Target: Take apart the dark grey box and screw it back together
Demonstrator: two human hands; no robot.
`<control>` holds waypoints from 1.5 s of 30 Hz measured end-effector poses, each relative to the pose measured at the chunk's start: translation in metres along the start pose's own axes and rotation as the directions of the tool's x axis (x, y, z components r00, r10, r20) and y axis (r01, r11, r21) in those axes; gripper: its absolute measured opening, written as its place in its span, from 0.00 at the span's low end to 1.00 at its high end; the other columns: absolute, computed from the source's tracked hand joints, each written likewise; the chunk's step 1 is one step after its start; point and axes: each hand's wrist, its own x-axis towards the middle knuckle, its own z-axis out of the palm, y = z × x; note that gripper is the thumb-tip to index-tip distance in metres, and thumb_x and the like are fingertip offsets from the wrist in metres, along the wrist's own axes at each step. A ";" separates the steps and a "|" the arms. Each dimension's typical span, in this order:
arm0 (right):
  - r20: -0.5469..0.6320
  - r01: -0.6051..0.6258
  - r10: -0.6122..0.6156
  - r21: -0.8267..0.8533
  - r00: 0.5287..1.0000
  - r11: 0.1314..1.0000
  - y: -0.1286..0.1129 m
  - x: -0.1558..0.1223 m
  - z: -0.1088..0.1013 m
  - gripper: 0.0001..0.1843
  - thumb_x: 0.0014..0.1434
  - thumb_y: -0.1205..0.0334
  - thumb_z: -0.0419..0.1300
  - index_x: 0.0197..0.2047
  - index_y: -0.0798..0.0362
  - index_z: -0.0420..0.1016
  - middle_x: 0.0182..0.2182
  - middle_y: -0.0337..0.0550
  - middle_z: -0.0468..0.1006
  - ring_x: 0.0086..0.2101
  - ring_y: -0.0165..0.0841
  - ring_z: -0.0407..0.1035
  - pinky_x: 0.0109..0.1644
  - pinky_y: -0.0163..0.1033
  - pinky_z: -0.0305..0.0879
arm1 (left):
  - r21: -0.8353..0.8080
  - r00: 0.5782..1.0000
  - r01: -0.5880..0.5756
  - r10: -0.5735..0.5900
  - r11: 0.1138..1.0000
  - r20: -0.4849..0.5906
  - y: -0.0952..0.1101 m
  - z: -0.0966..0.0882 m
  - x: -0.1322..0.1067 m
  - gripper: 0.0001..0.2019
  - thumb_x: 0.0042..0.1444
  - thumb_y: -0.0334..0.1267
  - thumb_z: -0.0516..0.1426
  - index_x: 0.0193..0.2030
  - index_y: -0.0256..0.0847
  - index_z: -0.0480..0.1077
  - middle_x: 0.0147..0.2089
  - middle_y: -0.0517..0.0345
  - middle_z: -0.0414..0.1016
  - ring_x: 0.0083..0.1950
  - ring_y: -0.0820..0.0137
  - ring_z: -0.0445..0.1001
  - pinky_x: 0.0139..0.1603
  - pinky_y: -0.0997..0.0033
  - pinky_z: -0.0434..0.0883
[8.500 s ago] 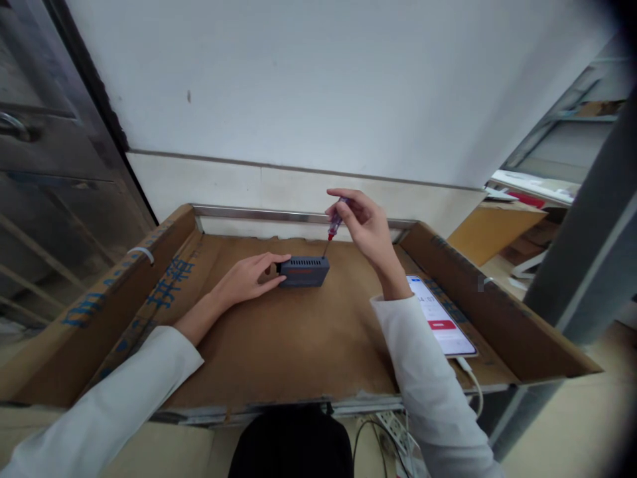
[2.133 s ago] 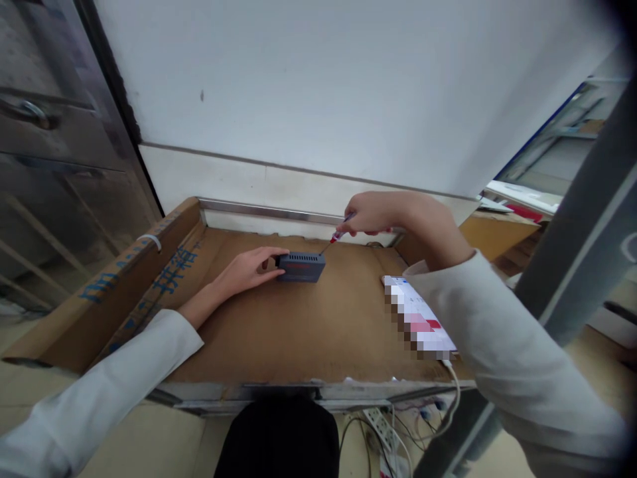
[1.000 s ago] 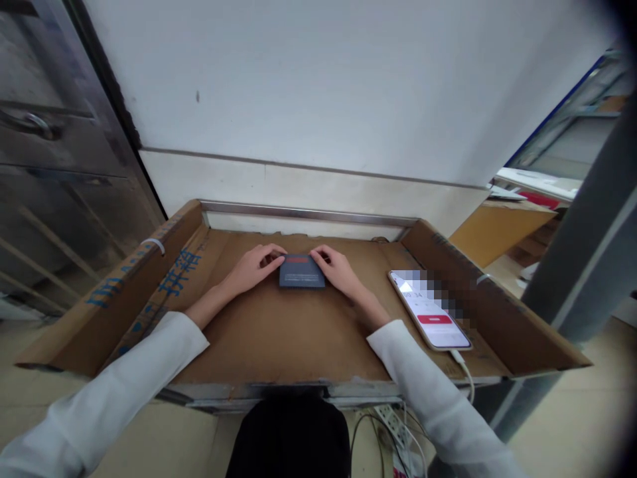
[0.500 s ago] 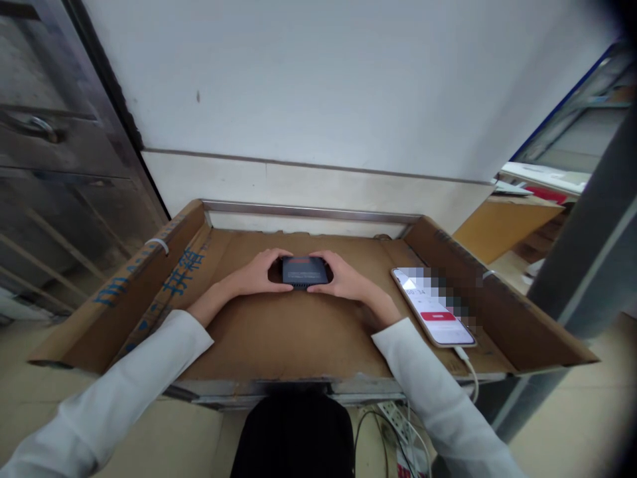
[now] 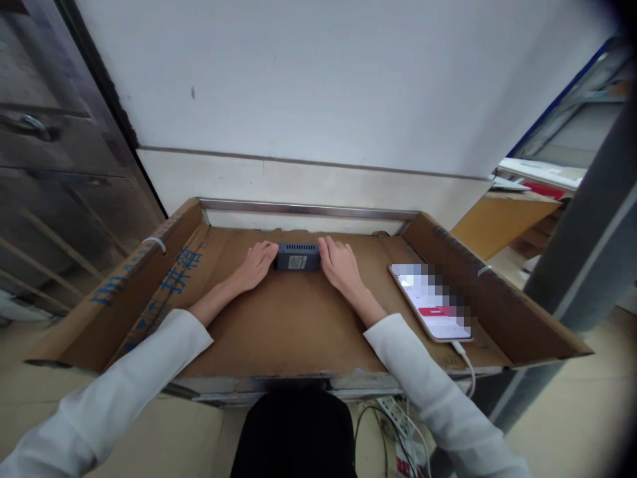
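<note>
A small dark grey electronic box (image 5: 298, 259) is in the middle of the cardboard-lined table (image 5: 279, 325). A row of vent slots runs along its top edge, and a pale label too small to read is on the side facing me. My left hand (image 5: 259, 263) is closed on its left end, fingers curled. At the right end, my right hand (image 5: 341, 262) grips it with fingers bent. Part of each hand's fingertips is hidden behind the box.
To the right lies a phone (image 5: 432, 305), its screen lit, with a white cable (image 5: 465, 362) plugged in. Folded-up cardboard walls (image 5: 497, 305) edge the table left and right. A white wall (image 5: 318, 86) rises behind it. Below hang cables and a power strip (image 5: 395, 415).
The box has been turned over between my hands: its printed top faced up before, and now the labelled side faces me with the vents above. My hands have shifted slightly away from me.
</note>
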 end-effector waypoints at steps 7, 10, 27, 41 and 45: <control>-0.037 -0.012 0.014 0.062 0.999 0.998 0.012 -0.001 -0.004 0.24 0.68 0.50 0.34 0.41 0.54 0.66 0.39 0.50 0.77 0.42 0.40 0.70 0.48 0.43 0.56 | -0.016 0.997 -0.058 0.059 0.998 0.053 0.001 -0.003 -0.001 0.23 0.62 0.58 0.47 0.46 0.39 0.62 0.43 0.49 0.70 0.44 0.60 0.68 0.48 0.57 0.66; 0.053 0.001 -0.009 0.151 0.999 0.988 0.026 -0.008 -0.010 0.25 0.66 0.45 0.39 0.46 0.55 0.65 0.43 0.52 0.75 0.44 0.41 0.69 0.49 0.44 0.58 | -0.002 0.992 -0.087 0.087 0.996 0.086 0.001 -0.002 0.000 0.23 0.59 0.57 0.52 0.46 0.38 0.62 0.45 0.47 0.70 0.46 0.59 0.68 0.48 0.57 0.66; -0.053 -0.027 0.045 0.308 0.998 0.951 0.057 -0.027 -0.044 0.12 0.61 0.52 0.54 0.40 0.52 0.62 0.31 0.45 0.75 0.29 0.34 0.68 0.34 0.38 0.61 | -0.129 0.992 -0.031 0.046 0.991 0.119 0.006 -0.005 0.006 0.20 0.60 0.57 0.51 0.47 0.42 0.62 0.42 0.54 0.74 0.41 0.64 0.73 0.42 0.65 0.68; -0.201 0.392 -0.357 0.685 0.912 0.614 -0.050 0.086 -0.117 0.16 0.51 0.52 0.67 0.29 0.52 0.65 0.23 0.35 0.70 0.25 0.25 0.62 0.28 0.33 0.59 | -0.037 0.979 -0.125 0.130 0.991 0.160 -0.004 -0.006 0.022 0.22 0.55 0.60 0.55 0.43 0.41 0.67 0.37 0.56 0.75 0.36 0.65 0.73 0.35 0.69 0.66; -0.245 0.445 -0.377 0.596 0.893 0.669 -0.061 0.091 -0.117 0.21 0.56 0.54 0.62 0.21 0.52 0.57 0.18 0.32 0.58 0.23 0.23 0.55 0.27 0.32 0.55 | -0.032 0.978 -0.124 0.127 0.992 0.166 -0.002 -0.007 0.022 0.23 0.55 0.60 0.55 0.44 0.41 0.67 0.39 0.54 0.76 0.37 0.64 0.73 0.36 0.68 0.67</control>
